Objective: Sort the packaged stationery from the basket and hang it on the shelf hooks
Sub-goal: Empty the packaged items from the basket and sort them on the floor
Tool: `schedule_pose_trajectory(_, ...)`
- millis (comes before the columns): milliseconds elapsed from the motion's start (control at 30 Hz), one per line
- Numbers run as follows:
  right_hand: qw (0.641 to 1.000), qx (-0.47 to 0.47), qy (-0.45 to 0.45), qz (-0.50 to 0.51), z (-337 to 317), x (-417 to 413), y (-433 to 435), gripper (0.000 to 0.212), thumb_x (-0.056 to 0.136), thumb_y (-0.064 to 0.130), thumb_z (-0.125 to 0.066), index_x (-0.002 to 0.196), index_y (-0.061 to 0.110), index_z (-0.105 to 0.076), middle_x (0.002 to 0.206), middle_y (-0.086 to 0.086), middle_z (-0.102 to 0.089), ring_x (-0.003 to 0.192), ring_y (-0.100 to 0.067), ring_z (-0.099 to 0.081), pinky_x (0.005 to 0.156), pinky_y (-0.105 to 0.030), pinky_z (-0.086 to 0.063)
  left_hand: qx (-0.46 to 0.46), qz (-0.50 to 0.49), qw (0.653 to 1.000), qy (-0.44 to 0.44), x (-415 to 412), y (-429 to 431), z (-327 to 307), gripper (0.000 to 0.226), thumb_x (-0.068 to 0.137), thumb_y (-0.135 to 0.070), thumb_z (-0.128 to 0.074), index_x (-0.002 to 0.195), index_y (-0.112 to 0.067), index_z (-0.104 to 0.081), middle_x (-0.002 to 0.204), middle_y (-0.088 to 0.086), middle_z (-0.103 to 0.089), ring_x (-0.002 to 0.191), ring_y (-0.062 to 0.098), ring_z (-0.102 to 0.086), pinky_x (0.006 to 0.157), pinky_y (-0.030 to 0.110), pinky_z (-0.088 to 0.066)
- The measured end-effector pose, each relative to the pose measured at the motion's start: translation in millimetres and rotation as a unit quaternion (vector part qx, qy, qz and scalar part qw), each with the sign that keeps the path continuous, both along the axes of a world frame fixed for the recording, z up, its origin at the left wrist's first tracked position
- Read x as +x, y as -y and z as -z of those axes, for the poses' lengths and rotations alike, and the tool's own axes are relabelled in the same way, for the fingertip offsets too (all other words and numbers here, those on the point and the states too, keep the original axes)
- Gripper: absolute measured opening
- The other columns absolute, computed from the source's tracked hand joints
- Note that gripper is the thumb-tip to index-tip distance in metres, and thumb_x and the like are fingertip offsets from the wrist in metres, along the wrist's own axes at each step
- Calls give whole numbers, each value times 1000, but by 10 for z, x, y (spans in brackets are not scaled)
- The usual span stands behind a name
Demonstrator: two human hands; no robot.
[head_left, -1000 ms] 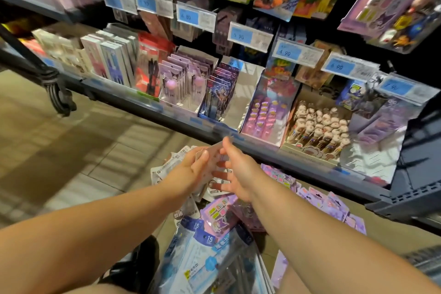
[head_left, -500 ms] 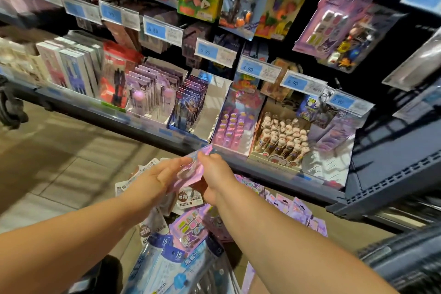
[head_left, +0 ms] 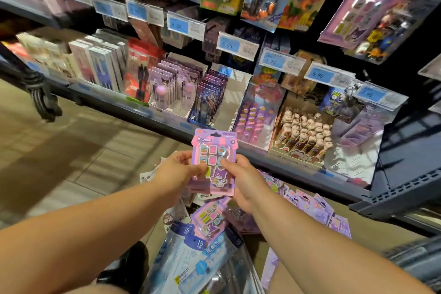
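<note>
both hands hold one pink-and-purple kuromi eraser pack [head_left: 213, 162] upright in front of the shelf edge [head_left: 148, 116], its printed front toward the camera. the left hand [head_left: 177, 170] has its grip closed on the pack's left side, thumb across the blister; the right hand [head_left: 241, 178] pinches the right side, thumb on the front. below them lies a heap of packaged stationery: a matching eraser pack [head_left: 211, 218], blue 15 cm ruler packs [head_left: 200, 260] and purple cards [head_left: 315, 207] at right. above the shelf, blue price tags [head_left: 237, 46] sit under hanging toy packs [head_left: 379, 12].
</note>
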State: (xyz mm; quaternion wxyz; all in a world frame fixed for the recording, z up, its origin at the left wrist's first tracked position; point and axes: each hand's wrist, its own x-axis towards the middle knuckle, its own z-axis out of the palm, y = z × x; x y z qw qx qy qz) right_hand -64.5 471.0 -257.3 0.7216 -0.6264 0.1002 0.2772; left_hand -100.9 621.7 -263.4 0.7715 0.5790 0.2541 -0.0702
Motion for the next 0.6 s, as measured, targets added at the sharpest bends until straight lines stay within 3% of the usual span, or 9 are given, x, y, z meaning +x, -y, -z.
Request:
schedule_pose_trajectory(100,999,-40,16,-20,33,-2,37,22,94,8,-59,115,14,-57,97,-5,-73,86,-21,-70,87,-47,-55,49,12,998,-25,-13,19,-15,17,89,-7,-68,103,-1,-61,83,10,-70,57,17,-68,51,29,-55)
schedule_pose_trajectory(167,999,-45,7,-13,88,13,90,16,94,7,-58,109,14,-59,94,-5,-73,83,-21,-71,85,-47,-56,123,31,990,-65,18,8,51,24,87,-24,-72,94,-3,-63,73,10,-64,58,21,-58,61,32,-52)
schedule_pose_trajectory(233,998,-56,-13,7,151,31,169,12,95,7,-57,105,13,-60,94,-7,-72,83,-23,-70,82,-47,-56,143,57,984,-94,37,18,97,18,87,-21,-72,85,-5,-64,64,9,-61,62,23,-51,68,38,-48)
schedule_pose_trajectory(333,994,-90,-40,55,294,91,327,10,95,6,-56,104,11,-58,92,-7,-70,80,-23,-68,79,-45,-56,165,109,972,-125,47,69,188,6,90,-8,-66,87,-4,-63,69,13,-60,65,25,-52,72,38,-50)
schedule_pose_trajectory(467,981,-156,-82,81,423,159,510,25,97,7,-53,122,7,-56,102,-11,-69,96,-31,-65,92,-51,-51,216,138,958,-128,91,122,262,6,89,-12,-68,87,-8,-65,70,9,-60,65,21,-54,68,34,-51)
schedule_pose_trajectory(600,935,-320,-150,20,470,115,676,29,99,9,-44,126,4,-50,121,-16,-56,112,-31,-53,95,-43,-46,235,163,950,-127,104,156,269,7,88,-14,-69,88,-8,-66,71,8,-60,67,20,-54,75,37,-56)
